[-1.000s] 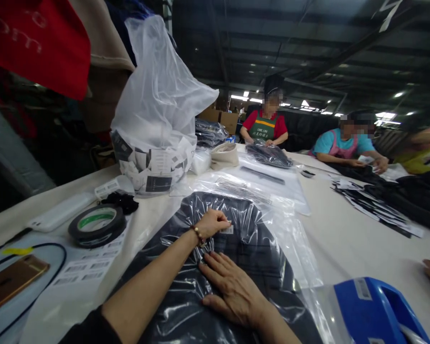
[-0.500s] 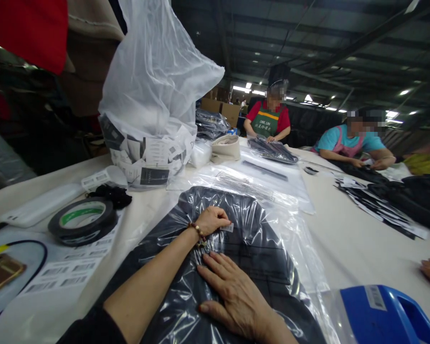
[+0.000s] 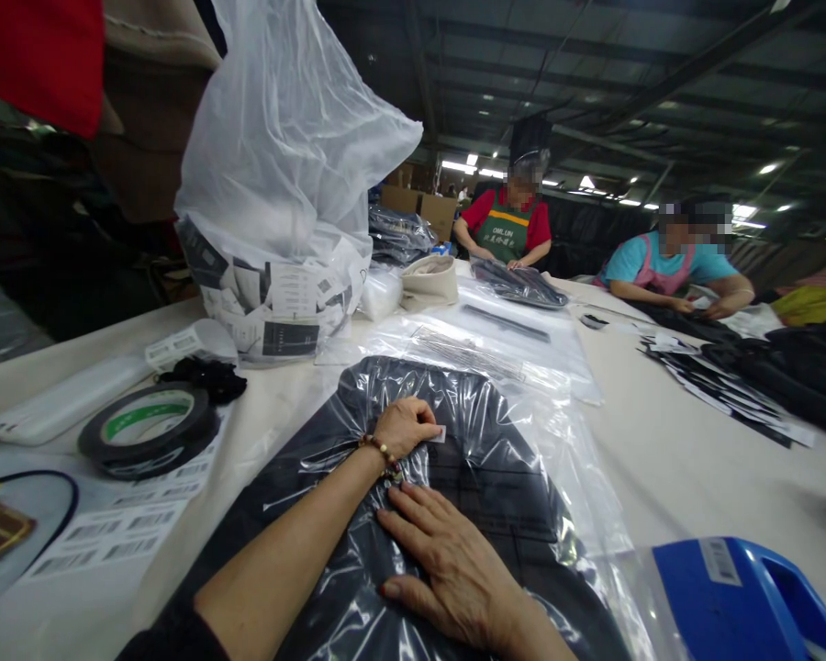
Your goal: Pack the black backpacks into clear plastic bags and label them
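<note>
The black garment (image 3: 496, 496), inside a clear plastic bag (image 3: 588, 477), lies flat on the pale worktop (image 3: 688, 487), toward its near edge. A small white label (image 3: 440, 434) is located on the upper part of the bag.

Left hand (image 3: 405, 428): positioned at the label, with a bead bracelet (image 3: 384, 455) at the wrist. The fingers are curled and the tips drawn together at the left side of the label; whether they pinch it or press it down cannot be told.

Right hand (image 3: 454, 565): palm down on the bag, nearer the near edge than the left hand, fingers spread.

Toward the left edge of the worktop, a roll of black tape (image 3: 138, 462) rests partly over a sheet of barcode labels (image 3: 86, 537). A black hair tie (image 3: 210, 378) lies just beyond the tape. Farther back stands a clear sack (image 3: 295, 289) containing printed tags, with a beige cloth pouch (image 3: 430, 283) to its right.

Toward the near right corner, a blue container (image 3: 743, 606) stands just beside the bag. At the far edge, a co-worker in a green apron (image 3: 504, 234) has both hands at another bagged black item (image 3: 521, 285).
</note>
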`<act>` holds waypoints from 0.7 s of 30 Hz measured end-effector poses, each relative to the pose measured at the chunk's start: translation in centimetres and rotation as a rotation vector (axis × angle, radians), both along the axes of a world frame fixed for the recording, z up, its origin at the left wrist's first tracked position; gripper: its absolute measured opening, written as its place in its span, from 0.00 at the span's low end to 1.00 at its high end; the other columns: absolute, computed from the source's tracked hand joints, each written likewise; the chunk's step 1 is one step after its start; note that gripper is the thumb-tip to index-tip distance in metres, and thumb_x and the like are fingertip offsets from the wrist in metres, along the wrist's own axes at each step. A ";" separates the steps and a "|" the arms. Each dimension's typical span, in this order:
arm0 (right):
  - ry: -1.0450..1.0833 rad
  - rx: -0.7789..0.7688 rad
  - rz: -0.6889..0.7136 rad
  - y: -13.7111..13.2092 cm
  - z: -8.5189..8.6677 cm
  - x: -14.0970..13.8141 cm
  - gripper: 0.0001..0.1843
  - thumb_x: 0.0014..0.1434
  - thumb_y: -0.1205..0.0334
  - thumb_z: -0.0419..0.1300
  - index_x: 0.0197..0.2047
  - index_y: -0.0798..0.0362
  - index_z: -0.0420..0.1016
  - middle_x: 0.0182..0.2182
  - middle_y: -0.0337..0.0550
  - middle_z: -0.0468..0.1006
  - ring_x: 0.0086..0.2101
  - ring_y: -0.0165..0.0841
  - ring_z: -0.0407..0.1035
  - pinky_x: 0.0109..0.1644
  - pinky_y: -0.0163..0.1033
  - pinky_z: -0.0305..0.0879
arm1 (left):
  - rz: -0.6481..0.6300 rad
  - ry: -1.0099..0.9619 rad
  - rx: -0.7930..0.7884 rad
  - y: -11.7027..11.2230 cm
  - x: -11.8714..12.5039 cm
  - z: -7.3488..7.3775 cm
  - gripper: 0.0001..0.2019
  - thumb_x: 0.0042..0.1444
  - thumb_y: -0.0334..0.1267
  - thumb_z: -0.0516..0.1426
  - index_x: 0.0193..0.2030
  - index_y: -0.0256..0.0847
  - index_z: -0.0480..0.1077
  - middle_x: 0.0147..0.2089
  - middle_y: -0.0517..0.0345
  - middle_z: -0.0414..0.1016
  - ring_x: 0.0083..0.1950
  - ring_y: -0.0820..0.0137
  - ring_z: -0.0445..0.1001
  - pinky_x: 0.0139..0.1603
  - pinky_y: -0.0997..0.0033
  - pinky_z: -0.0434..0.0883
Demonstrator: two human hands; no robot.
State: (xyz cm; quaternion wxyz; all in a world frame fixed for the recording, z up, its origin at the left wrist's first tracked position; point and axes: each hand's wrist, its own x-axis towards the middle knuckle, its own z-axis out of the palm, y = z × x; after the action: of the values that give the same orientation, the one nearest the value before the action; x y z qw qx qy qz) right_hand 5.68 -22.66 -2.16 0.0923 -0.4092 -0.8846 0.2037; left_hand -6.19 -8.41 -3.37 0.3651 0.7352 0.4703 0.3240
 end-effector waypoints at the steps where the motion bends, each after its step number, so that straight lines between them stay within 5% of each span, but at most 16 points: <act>1: 0.000 0.003 -0.001 0.0 0.0 0.0 0.32 0.60 0.42 0.49 0.64 0.46 0.53 0.63 0.43 0.53 0.62 0.39 0.45 0.66 0.49 0.43 | 0.006 0.011 0.010 -0.1 0.0 0.0 0.06 0.41 0.37 0.62 0.21 0.39 0.70 0.25 0.64 0.67 0.29 0.74 0.66 0.30 0.74 0.60; 12: 0.004 0.035 -0.003 0.0 -0.1 -0.1 0.32 0.60 0.42 0.50 0.63 0.47 0.55 0.62 0.44 0.56 0.62 0.38 0.47 0.65 0.48 0.45 | 0.052 0.085 0.107 -0.6 0.2 -0.5 0.06 0.41 0.34 0.63 0.23 0.39 0.70 0.27 0.65 0.65 0.29 0.76 0.65 0.33 0.74 0.63; 17: 0.011 0.068 -0.008 -0.1 0.0 -0.1 0.31 0.60 0.42 0.50 0.63 0.47 0.55 0.62 0.44 0.57 0.61 0.39 0.49 0.65 0.48 0.46 | 0.058 0.146 0.196 -0.8 0.0 -0.6 0.11 0.45 0.32 0.61 0.37 0.39 0.68 0.31 0.64 0.65 0.31 0.74 0.65 0.34 0.73 0.65; 21: 0.035 0.116 0.009 0.1 0.1 -0.3 0.31 0.60 0.42 0.50 0.61 0.48 0.57 0.60 0.44 0.61 0.59 0.37 0.53 0.64 0.45 0.48 | -0.103 0.225 0.343 -1.5 0.2 -0.5 0.06 0.52 0.27 0.53 0.33 0.40 0.68 0.35 0.58 0.68 0.40 0.70 0.66 0.44 0.69 0.66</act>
State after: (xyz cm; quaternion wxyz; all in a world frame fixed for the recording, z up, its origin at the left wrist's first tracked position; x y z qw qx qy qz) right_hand 5.37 -22.60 -2.09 0.1305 -0.3956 -0.8950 0.1594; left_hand -5.98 -9.92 -3.92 0.1961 0.8413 0.4078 0.2959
